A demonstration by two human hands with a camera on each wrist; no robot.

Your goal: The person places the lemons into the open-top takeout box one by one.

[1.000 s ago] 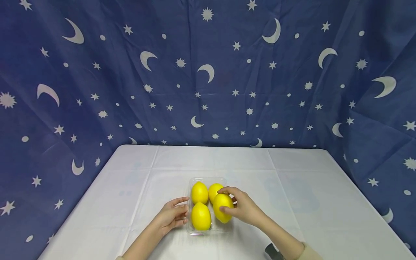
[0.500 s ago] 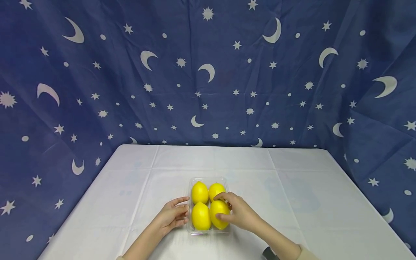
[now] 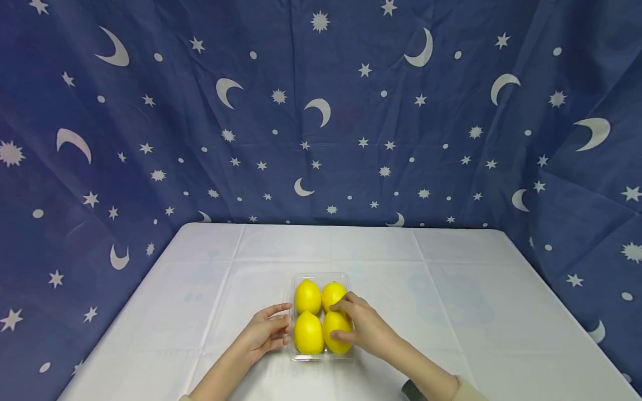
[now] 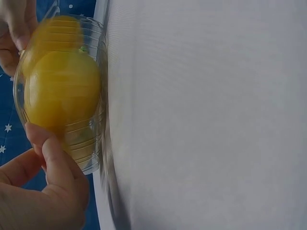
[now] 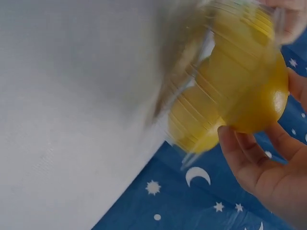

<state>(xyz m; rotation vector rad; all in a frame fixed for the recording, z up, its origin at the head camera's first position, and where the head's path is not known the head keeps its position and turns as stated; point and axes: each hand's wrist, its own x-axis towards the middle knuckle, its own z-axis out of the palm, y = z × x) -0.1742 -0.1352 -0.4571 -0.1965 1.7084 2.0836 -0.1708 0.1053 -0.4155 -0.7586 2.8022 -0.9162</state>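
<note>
A clear plastic tray (image 3: 317, 275) sits on the white table and holds four yellow lemons in two rows. My right hand (image 3: 346, 322) grips the near right lemon (image 3: 335, 341), thumb on its front and fingers over its top; it rests in the tray beside the near left lemon (image 3: 308, 333). My left hand (image 3: 285, 325) rests with fairly straight fingers against the tray's left wall. In the left wrist view, a finger (image 4: 53, 153) touches the tray (image 4: 93, 143) with a lemon (image 4: 62, 91) inside. In the blurred right wrist view, my right hand (image 5: 259, 167) cups a lemon (image 5: 249, 91).
A white cloth covers the table (image 3: 451, 278), with creases across it. A blue backdrop (image 3: 321, 111) printed with moons and stars hangs behind and at both sides. A dark strap shows at my right wrist (image 3: 412, 390).
My right hand has moved the lemon left and down from above the tray's right edge into the near right spot. The left hand has stayed against the tray.
</note>
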